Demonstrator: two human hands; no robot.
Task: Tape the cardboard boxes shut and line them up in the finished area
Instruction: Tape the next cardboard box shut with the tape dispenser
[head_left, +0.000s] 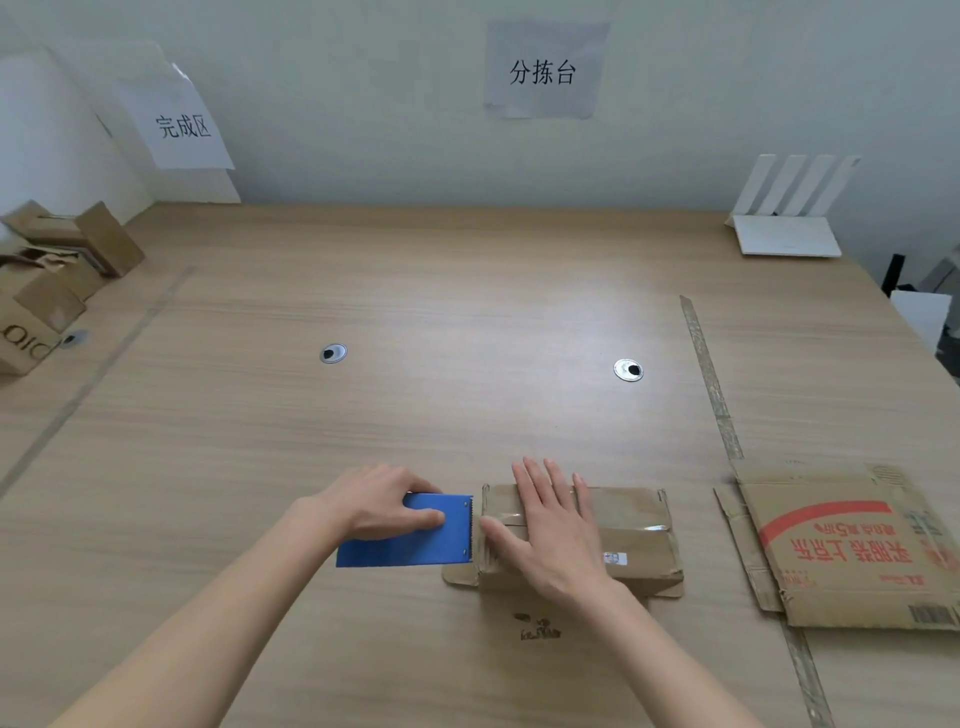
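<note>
A wooden tabletop (467, 291) seen from above, with a person's two bare forearms reaching in from the bottom edge. A small cardboard box (623, 535) lies near the front of the tabletop, its flaps closed and clear tape running across its top. The right hand (556, 525) lies flat on the box's left half, fingers (540, 483) straight and spread, pressing down without gripping. Just left of the box, the left hand (376, 501) grips a blue tape dispenser (410, 538), fingers curled over its top and thumb along its side; the dispenser's toothed edge meets the box's left end. Right of the box lies a flattened carton (841, 551) with red print. Far left of the box, at the tabletop's edge, stands a cluster of small boxes (52, 280), below a paper sign (182, 127) reading 完成区. On the wall behind the box hangs another sign (543, 70), 分拣台. A strip of tape (711, 384) runs along the tabletop, right of the box.
</note>
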